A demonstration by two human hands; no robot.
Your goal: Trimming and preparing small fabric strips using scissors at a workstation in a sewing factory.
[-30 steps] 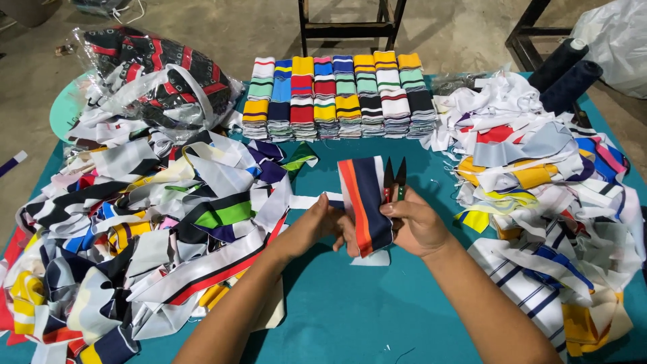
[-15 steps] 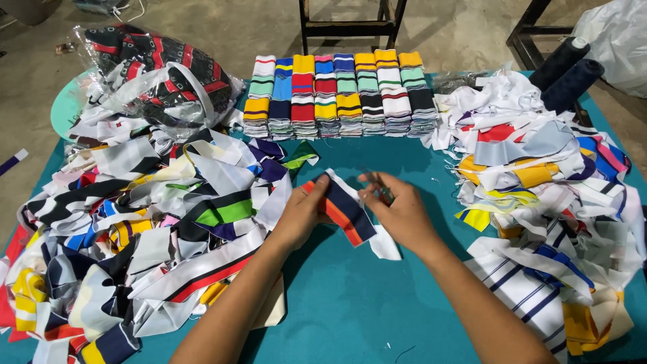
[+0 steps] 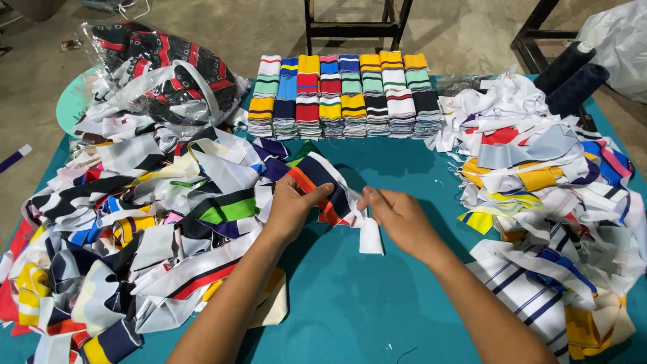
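Fingers [image 3: 317,197] of both hands pinched on the navy, orange-striped fabric strip [image 3: 328,189], forearms converging above the teal table [image 3: 377,296].

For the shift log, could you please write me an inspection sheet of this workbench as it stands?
Surface: teal table, bare only in the middle and front.
Job's things: navy fabric strip with orange and white stripes, lifted over the table centre; a white end hangs below it.
Clutter: loose pile of mixed striped strips on the left; a second pile on the right; folded stacks in a neat row at the back; clear bag of fabric back left.
Hands: left hand grips the strip; right hand pinches its lower edge.
Cables: nothing seen on the table.
Surroundings: concrete floor, dark frame legs, two dark thread cones back right.
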